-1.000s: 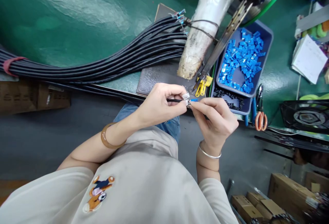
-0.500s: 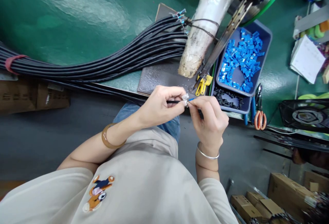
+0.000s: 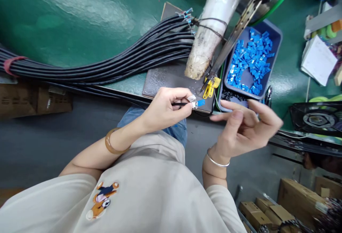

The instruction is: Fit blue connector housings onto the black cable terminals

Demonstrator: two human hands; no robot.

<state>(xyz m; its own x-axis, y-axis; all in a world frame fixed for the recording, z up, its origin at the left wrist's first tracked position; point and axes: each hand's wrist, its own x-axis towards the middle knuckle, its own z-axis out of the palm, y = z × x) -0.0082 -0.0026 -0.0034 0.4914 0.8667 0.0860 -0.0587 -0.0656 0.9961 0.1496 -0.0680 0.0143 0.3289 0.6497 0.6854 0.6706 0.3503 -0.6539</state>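
Held the blue connector [image 3: 201,103], at the end of a black cable [image 3: 179,104], above the front edge of the dark board [image 3: 165,81]. Had the grip of the left hand [image 3: 168,108] clamped on that cable. Had the grip of the right hand [image 3: 242,136] apart, fingers and thumb spread, near the trays. Saw yellow handles [image 3: 211,87] beside the tray of blue pieces [image 3: 277,40], and a cable bundle [image 3: 107,72] across the worktop [image 3: 93,30].

Left forearm [image 3: 92,157]: bare, slanting from near left to far right. Left hand [image 3: 171,107]: thumb and fingers closed in a pinch, tips rightward. Right forearm [image 3: 214,176]: bare, foreshortened, directed far. Right hand [image 3: 244,131]: apart from the left, fingers parted, loosely bent, slightly blurred.
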